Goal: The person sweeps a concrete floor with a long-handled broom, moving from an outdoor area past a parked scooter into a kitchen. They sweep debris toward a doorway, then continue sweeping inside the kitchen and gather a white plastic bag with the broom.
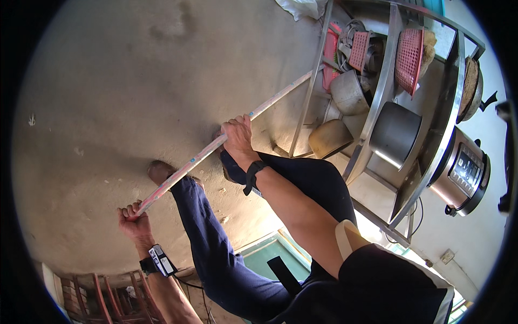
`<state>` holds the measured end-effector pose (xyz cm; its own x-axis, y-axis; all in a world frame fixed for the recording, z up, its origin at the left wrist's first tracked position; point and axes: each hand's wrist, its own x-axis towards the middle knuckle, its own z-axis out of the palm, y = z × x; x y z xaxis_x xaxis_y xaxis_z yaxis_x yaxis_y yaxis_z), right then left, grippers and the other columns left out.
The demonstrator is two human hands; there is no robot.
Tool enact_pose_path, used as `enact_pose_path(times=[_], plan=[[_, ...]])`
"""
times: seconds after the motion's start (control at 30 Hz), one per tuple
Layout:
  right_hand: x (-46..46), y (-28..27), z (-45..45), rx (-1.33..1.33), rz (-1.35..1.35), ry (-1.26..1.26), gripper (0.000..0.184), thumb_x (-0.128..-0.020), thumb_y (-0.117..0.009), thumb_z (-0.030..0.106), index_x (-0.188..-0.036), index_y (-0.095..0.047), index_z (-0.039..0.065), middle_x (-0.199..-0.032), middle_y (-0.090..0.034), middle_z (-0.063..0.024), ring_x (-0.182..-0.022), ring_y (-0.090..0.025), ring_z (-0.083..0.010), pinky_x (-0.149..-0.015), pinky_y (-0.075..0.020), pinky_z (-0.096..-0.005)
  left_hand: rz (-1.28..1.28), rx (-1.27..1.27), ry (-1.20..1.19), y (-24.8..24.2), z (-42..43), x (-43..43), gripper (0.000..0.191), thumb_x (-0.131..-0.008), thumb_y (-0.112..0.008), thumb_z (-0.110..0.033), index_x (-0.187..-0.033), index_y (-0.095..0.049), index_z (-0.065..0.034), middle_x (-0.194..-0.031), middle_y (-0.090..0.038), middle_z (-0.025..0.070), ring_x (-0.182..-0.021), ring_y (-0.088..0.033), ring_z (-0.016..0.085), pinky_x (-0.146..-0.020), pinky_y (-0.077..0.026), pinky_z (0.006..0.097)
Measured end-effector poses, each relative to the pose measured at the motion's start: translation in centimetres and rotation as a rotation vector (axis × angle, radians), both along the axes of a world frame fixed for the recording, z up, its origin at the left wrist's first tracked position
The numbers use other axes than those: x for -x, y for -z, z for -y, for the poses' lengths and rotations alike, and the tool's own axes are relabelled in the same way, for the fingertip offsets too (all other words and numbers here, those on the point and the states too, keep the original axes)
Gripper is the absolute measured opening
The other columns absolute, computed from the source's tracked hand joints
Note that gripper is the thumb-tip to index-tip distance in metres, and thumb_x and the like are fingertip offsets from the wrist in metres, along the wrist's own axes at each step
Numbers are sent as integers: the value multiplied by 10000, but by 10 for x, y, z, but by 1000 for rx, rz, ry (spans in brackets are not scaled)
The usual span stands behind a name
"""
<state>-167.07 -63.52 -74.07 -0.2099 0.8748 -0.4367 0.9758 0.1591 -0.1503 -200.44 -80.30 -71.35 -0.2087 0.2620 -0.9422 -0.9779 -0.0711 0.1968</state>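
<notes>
A long pole (190,163) with a pink and white patterned covering runs slantwise above the floor. My left hand (135,222) grips its lower-left end, fingers wrapped round it. Further up the pole, my right hand (236,133) is closed over it, near my shoe. From there the pole goes on to the upper right, and its far end reaches under or behind the metal rack (309,97), where I cannot see it. Both wrists wear black straps, the left one with a small device.
The rack holds a dark pot (395,131), a pink basket (408,60), a tan pot (331,138) and a pressure cooker (461,172). At lower left stands reddish wooden furniture (103,299). A white plastic bag (303,8) lies beside the rack, and a green door panel (275,259) is behind my legs.
</notes>
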Motion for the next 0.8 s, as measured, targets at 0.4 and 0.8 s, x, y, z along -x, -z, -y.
enact_pose_path(times=[0.4,0.8], plan=[[26,4,28,68,37,243,134,-583,-647,26,-680,-644,119,-741,-601,-76,-879,-530,-257,-895,-306,-419,-137,-24,342,8,-89,69,384,-947,-411,-186,-581,-330,-102,-514,-345,44,-559,-410,222,-843,-397,443],[130,-63,26,138,-256,313,68,-615,-695,161,-589,-634,175,-626,-588,-68,-717,-558,-267,-838,-346,-425,-237,-426,438,-106,-106,206,331,-884,-411,-21,-618,-250,-136,-570,-215,-2,-540,-251,131,-661,-313,305]])
